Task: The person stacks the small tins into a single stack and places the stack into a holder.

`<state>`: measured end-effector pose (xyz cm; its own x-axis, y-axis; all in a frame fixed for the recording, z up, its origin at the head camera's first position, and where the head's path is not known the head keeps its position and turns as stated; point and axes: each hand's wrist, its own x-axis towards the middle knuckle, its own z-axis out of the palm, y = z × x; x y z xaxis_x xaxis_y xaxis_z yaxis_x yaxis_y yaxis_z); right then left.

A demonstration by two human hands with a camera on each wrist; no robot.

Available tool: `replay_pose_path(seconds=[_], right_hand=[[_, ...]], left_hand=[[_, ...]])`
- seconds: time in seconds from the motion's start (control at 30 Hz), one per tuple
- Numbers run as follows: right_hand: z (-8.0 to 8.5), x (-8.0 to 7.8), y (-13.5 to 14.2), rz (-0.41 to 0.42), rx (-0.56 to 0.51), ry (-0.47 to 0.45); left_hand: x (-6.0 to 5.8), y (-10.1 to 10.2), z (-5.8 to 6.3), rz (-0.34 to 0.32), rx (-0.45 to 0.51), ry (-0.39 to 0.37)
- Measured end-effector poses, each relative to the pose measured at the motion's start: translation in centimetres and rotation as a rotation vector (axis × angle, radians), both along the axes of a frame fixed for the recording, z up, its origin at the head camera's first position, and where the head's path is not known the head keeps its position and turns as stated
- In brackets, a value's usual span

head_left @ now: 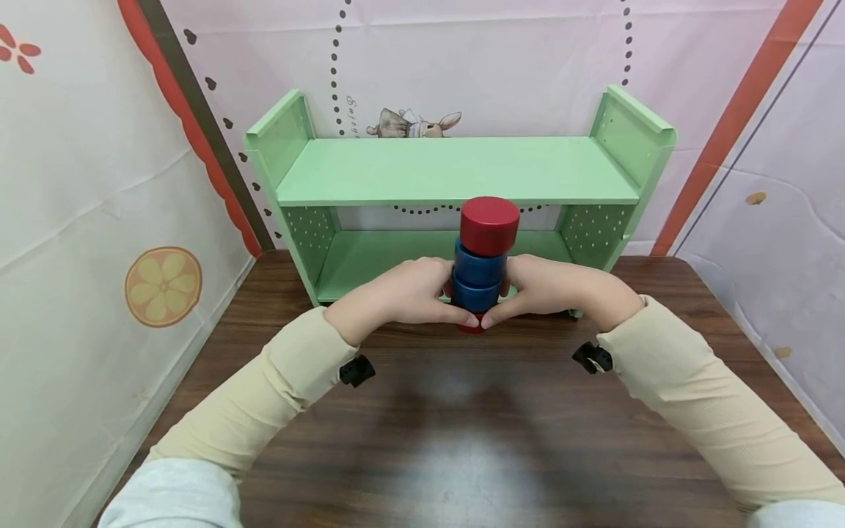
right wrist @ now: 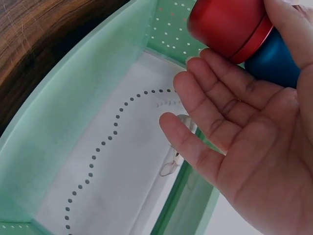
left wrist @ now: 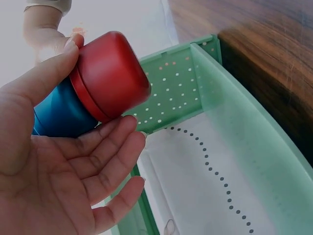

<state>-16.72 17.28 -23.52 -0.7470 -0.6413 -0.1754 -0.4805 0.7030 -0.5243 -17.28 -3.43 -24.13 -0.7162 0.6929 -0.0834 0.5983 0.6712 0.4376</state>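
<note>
Between my two hands stands an upright stack of red and blue cylinders (head_left: 478,273), held in front of the green shelf unit. Its wide top section (head_left: 489,224) is red, two blue sections sit below, and a red section (head_left: 472,327) forms the bottom. From the left, my left hand (head_left: 414,292) grips the stack, thumb low at the red bottom. My right hand (head_left: 549,287) grips the opposite side, its thumb tip close to the left one. In the left wrist view the smooth red end (left wrist: 112,76) shows, with fingers extended beneath it. The far-side fingers are mostly hidden in the head view.
The green two-tier shelf (head_left: 449,170) stands at the back of the dark wooden table (head_left: 455,433), its lower board (head_left: 376,253) partly behind the hands. Patterned cloth (head_left: 502,66) hangs behind and on both sides. A black strap piece (head_left: 357,371) shows at the left wrist.
</note>
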Motion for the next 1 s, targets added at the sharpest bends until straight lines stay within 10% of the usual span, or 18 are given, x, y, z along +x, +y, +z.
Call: replay_pose_path(seconds=[1.0], right_hand=[[3.0, -0.7, -0.3, -0.019, -0.007, -0.046]], left_hand=[[-0.6, -0.3, 3.1, 0.000, 0.024, -0.028]])
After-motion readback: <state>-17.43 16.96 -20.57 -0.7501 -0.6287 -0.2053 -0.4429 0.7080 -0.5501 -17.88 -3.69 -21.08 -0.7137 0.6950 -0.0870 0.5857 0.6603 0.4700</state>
